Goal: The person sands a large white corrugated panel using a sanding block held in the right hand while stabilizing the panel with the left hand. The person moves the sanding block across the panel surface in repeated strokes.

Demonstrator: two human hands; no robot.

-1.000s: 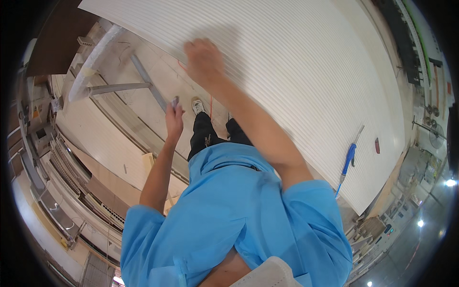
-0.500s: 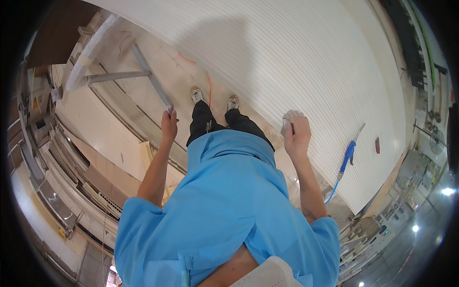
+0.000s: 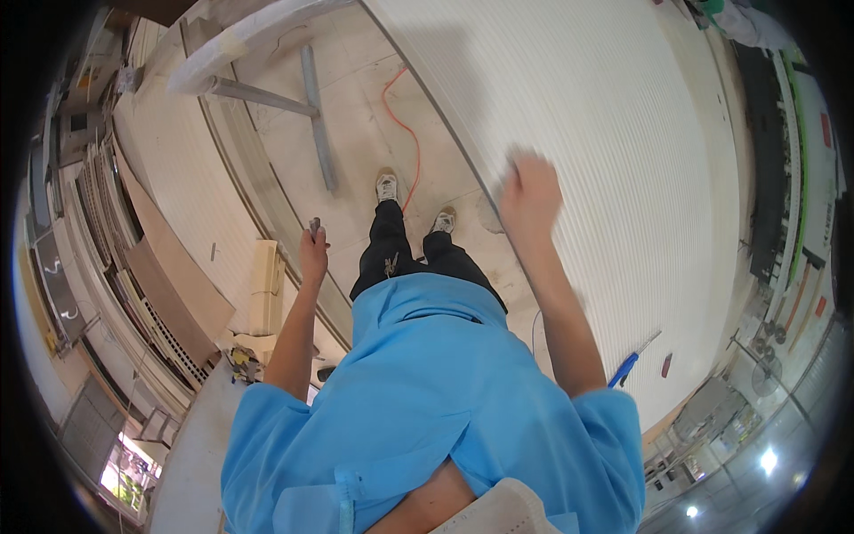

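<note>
My left hand (image 3: pixel 313 255) is out to the left of my body, closed around a small greyish object (image 3: pixel 315 224) that sticks up past the fingers. What kind of object it is does not show. My right hand (image 3: pixel 531 198) is over the near edge of a large white ribbed panel (image 3: pixel 614 205). Its fingers are curled in and blurred by motion. A greyish smear shows at the fingertips, too unclear to name. Whether this hand touches the panel I cannot tell. A blue air blow gun (image 3: pixel 624 369) lies on the panel beside my right forearm.
A small dark red object (image 3: pixel 667 365) lies near the blow gun. Grey tubular bars (image 3: pixel 318 133) and a plastic-wrapped tube (image 3: pixel 240 44) are at the far left. An orange hose (image 3: pixel 414 147) runs over the floor by my feet. Another pale panel (image 3: pixel 169 169) is to the left.
My right hand has moved forward along the panel edge, and the whitish crumpled thing seen in it earlier is now smeared. My view has shifted along the panel. My left hand keeps its hold.
</note>
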